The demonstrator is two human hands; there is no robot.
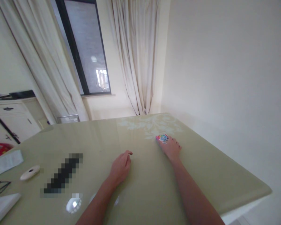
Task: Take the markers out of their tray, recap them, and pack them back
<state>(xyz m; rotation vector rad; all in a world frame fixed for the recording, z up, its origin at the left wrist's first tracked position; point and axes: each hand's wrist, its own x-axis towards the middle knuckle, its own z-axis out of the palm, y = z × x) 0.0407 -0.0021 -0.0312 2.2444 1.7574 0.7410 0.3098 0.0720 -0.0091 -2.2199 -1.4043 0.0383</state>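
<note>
Left hand (121, 167) loosely curled, nothing showing in it. Right hand (173, 148) part-curled over pack (163, 138); hold hidden, can't tell. If loose, a nudge could skid pack across glossy desk (145, 197).

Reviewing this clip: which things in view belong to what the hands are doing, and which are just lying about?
In use:
- small colourful printed packet, partly covered by the right hand

Lying about:
- black-framed glasses, apparently
- white oval object with a dark spot
- pale sheet
- pixelated dark item
</note>
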